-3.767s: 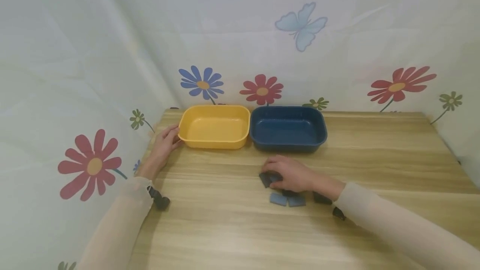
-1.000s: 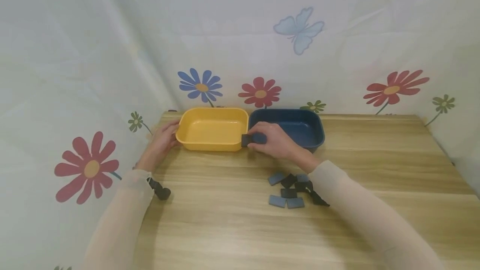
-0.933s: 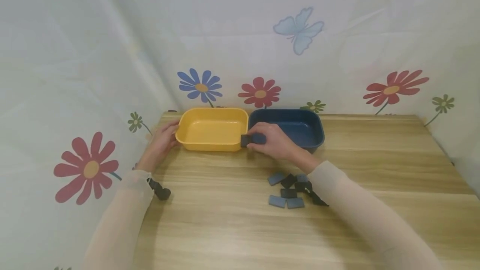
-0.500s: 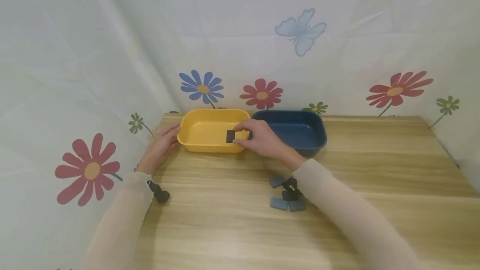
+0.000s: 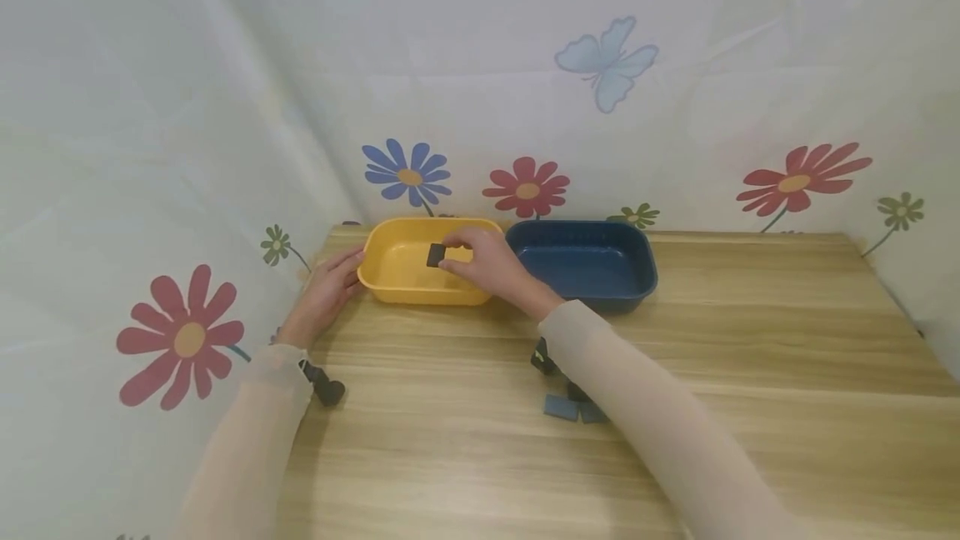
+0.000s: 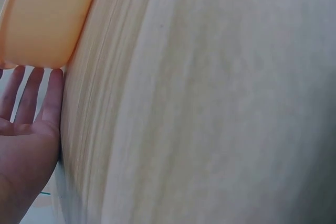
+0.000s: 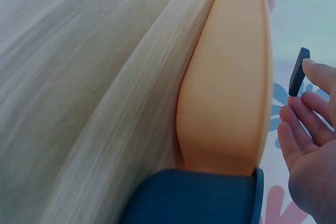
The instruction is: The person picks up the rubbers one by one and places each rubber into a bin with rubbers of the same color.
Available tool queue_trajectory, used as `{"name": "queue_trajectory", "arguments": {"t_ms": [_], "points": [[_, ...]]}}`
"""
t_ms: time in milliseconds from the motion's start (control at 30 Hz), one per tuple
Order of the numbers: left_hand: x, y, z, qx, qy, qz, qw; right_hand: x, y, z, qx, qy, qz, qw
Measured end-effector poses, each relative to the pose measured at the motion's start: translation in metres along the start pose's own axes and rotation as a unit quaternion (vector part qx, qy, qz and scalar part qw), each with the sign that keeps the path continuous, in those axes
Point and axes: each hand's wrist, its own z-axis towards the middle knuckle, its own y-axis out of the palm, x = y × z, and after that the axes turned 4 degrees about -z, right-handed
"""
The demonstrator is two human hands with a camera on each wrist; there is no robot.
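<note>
My right hand (image 5: pixel 487 261) pinches a small black rectangular tile (image 5: pixel 436 255) between thumb and fingertips, over the yellow tub (image 5: pixel 427 296). In the right wrist view the black tile (image 7: pixel 299 72) stands on edge in the fingers, higher than the tub's rim (image 7: pixel 266 77). My left hand (image 5: pixel 324 294) touches the left end of the yellow tub; the left wrist view shows its straight fingers (image 6: pixel 52 95) with the tips against the tub wall (image 6: pixel 47 19). Blue-grey tiles (image 5: pixel 561 407) lie on the table, partly covered by the right sleeve.
Against the yellow tub's right side stands a dark blue tub (image 5: pixel 585 273). Each wrist carries a black camera, the left one (image 5: pixel 327 390) close over the wooden table (image 5: pixel 420 457). A flower-printed curtain (image 5: pixel 480 107) rises behind the table and along its left side.
My right hand has picked up a black tile from the pile, then carried it left, past the blue tub's front, to above the yellow tub. The left hand stays at the yellow tub.
</note>
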Motion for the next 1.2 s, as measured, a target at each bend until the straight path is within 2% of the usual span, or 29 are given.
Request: {"name": "queue_trajectory", "arguments": {"t_ms": [300, 533, 700, 933, 1067, 1200], "points": [[0.0, -0.002, 0.0, 0.003, -0.006, 0.003, 1.0, -0.006, 0.018, 0.032, 0.007, 0.021, -0.019, 0.9996], [-0.017, -0.009, 0.017, 0.016, 0.001, -0.001, 0.9999, -0.001, 0.023, 0.042, 0.012, 0.032, -0.022, 0.9992], [-0.02, -0.008, 0.02, 0.021, 0.009, 0.014, 0.9996, 0.008, 0.029, 0.046, 0.006, 0.058, -0.022, 0.998], [-0.012, -0.008, 0.015, 0.02, 0.004, 0.017, 0.9997, 0.008, 0.035, 0.055, -0.001, 0.052, -0.026, 0.9983], [-0.005, -0.005, 0.006, 0.006, -0.001, 0.011, 0.9999, 0.008, 0.039, 0.058, -0.013, 0.069, -0.026, 0.9972], [0.0, 0.001, 0.0, -0.005, -0.001, 0.009, 0.9999, 0.012, 0.041, 0.06, -0.009, 0.079, -0.033, 0.9963]]}}
